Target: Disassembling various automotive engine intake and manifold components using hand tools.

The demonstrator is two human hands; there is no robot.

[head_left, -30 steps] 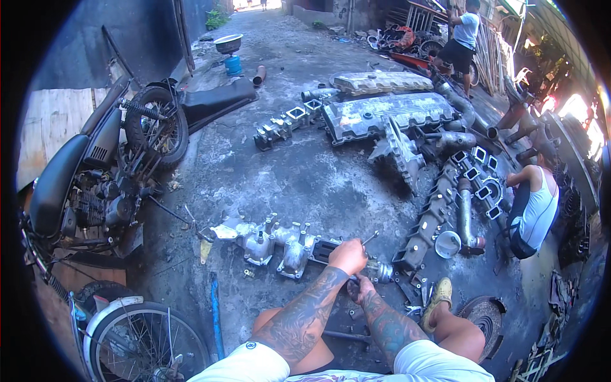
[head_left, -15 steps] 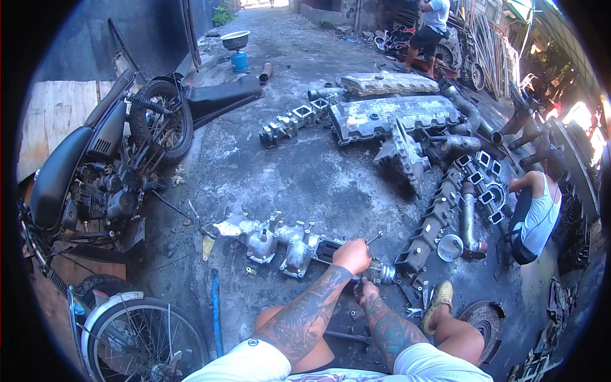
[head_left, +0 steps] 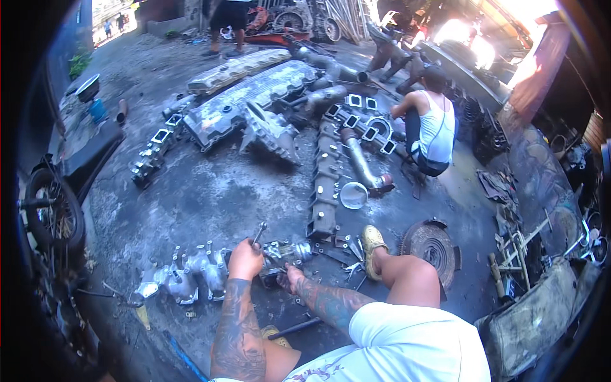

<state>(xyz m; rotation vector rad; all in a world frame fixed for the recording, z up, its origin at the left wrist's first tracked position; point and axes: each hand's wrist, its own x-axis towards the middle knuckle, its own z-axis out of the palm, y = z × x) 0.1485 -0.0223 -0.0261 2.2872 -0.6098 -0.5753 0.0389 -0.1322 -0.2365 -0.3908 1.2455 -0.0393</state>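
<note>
A silvery cast-metal engine manifold [head_left: 213, 272] lies on the dark ground in front of me, with bolts standing up from its top. Over its middle, my left hand [head_left: 245, 260] is closed round a wrench [head_left: 259, 233], whose bright end sticks up past the fingers. My right hand [head_left: 294, 280] is closed against the near side of the manifold's right end; what its fingers hold, if anything, is hidden. Near that end several small bolts and metal pieces [head_left: 349, 251] are scattered beside my yellow clog [head_left: 374, 248].
Large ribbed engine covers [head_left: 254, 95] and a long dark manifold [head_left: 324, 184] lie ahead. A person in a white tank top [head_left: 436, 127] squats to the right; another person's legs [head_left: 228, 25] show at the back. A round metal disc [head_left: 433, 248] is by my knee, a motorcycle wheel [head_left: 54, 207] far left.
My view has swung to the right, so everything appears further left and the right side shows more. Both hands stay at the manifold, the wrench still in my left.
</note>
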